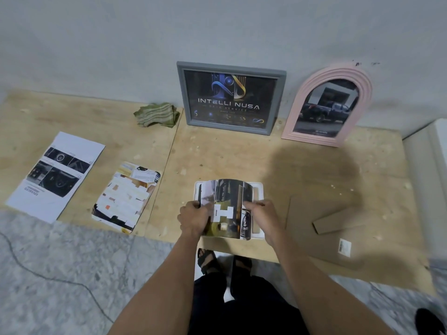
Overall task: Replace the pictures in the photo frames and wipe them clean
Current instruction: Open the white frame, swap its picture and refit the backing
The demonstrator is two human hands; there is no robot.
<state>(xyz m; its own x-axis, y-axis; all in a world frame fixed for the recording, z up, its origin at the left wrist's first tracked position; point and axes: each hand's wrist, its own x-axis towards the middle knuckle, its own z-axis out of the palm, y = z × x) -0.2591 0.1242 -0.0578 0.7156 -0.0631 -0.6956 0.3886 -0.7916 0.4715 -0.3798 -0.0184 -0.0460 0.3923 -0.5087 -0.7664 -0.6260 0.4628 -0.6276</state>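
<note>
A white photo frame (257, 189) lies flat on the plywood board. Over it I hold a bent, glossy dark picture (229, 197). My left hand (193, 217) grips its left edge and my right hand (263, 213) pinches its right edge. A grey frame (280, 97) with a dark logo poster leans against the wall. Next to it stands a pink arched frame (312, 93) with a truck picture. A green striped cloth (157, 114) lies crumpled near the wall.
Two loose printed pictures lie at the left: a white sheet (55, 175) and a colourful one (125, 197). A brown backing board with its stand (331, 223) lies to the right. A white box edge (435, 165) sits far right. My sandalled feet (225, 259) stand on marble floor.
</note>
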